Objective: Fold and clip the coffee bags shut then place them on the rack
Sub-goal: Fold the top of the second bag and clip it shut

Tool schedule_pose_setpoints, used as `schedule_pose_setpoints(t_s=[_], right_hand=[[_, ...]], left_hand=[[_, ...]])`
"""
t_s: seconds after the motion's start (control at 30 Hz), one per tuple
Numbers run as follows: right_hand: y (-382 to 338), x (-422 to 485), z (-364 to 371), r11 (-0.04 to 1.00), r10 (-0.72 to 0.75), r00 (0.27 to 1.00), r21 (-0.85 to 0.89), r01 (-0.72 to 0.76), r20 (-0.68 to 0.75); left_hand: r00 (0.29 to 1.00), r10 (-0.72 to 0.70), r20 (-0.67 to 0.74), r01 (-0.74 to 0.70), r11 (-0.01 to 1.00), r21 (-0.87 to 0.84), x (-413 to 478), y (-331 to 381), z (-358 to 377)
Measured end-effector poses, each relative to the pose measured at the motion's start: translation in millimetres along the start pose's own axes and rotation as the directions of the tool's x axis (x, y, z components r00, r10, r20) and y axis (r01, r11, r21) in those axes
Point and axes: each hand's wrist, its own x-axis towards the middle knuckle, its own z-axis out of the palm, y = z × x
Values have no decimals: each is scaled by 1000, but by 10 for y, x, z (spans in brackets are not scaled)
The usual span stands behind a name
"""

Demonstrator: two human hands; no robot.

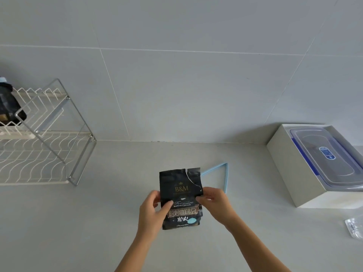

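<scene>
Both hands grip one bag (180, 199) upright on the desk (98, 222): left hand (152, 210) on its left edge, right hand (213, 200) on its right. Clip (225, 178) lies just behind. Rack (45, 134) far left holds another bag (7, 107).

One head-worn wide-angle camera looks forward and down at the counter (110, 216) from fairly near, edges seemingly warped.
</scene>
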Motion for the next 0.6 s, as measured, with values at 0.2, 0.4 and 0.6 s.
schedule_pose_setpoints(t_s=[0.2, 0.4, 0.6], right_hand=[[57, -66, 49, 980, -177, 984, -84, 179, 32], [111, -82, 57, 932, -280, 959, -226, 283, 47], [156, -69, 39, 978, -177, 982, -101, 182, 61]], left_hand=[[980, 196, -32, -195, 980, 27, -92, -25, -15], [980, 201, 10, -201, 973, 112, -44, -71, -61], [965, 16, 261, 0, 998, -60, -14, -160, -117]])
